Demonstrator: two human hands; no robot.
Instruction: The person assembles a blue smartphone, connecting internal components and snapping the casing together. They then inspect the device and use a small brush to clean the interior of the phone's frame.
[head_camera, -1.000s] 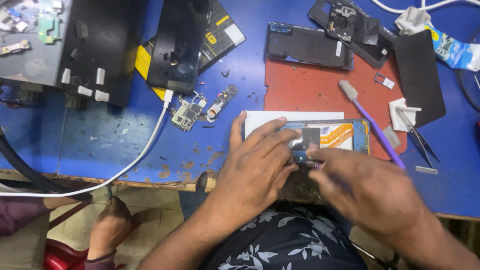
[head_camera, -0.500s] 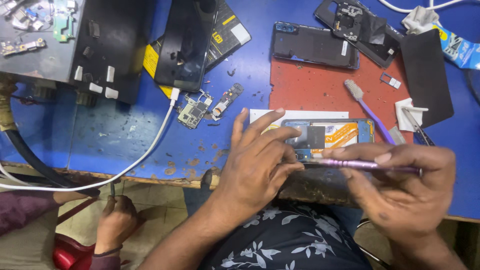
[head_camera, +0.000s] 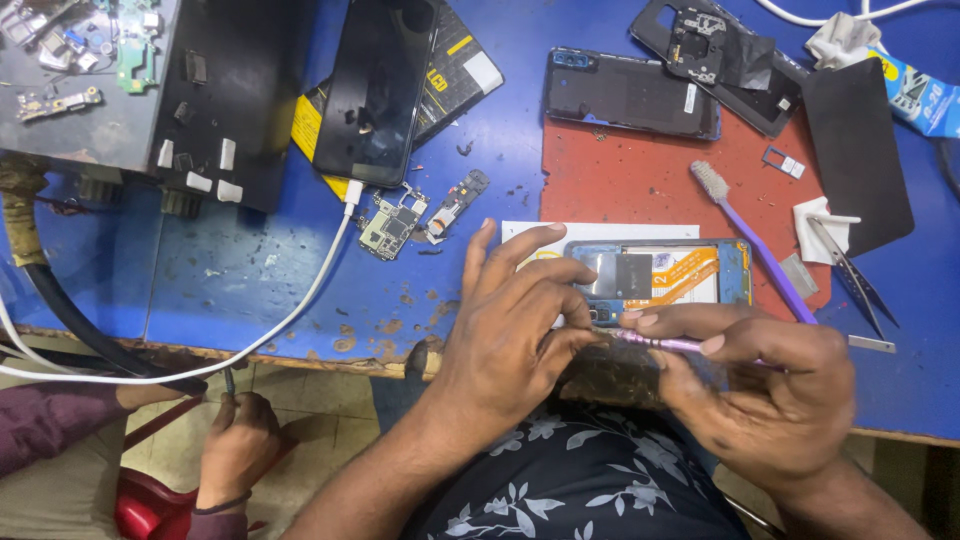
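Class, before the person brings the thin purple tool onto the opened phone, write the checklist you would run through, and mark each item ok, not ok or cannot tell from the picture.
1. Opened phone lies flat on the blue table: ok.
2. Left hand steadies the phone's near-left corner: ok.
3. Right hand pinches the thin purple tool: ok.
4. Tool tip on the right spot: cannot tell, fingers hide it.
5. Purple toothbrush clear of the phone: not ok, it lies against its right end.
6. Tweezers within reach: ok.

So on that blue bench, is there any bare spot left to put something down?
Yes: the blue tabletop between the white cable and the dark box, and the red mat left of the purple toothbrush. It is crowded by the opened blue phone, where both hands work.
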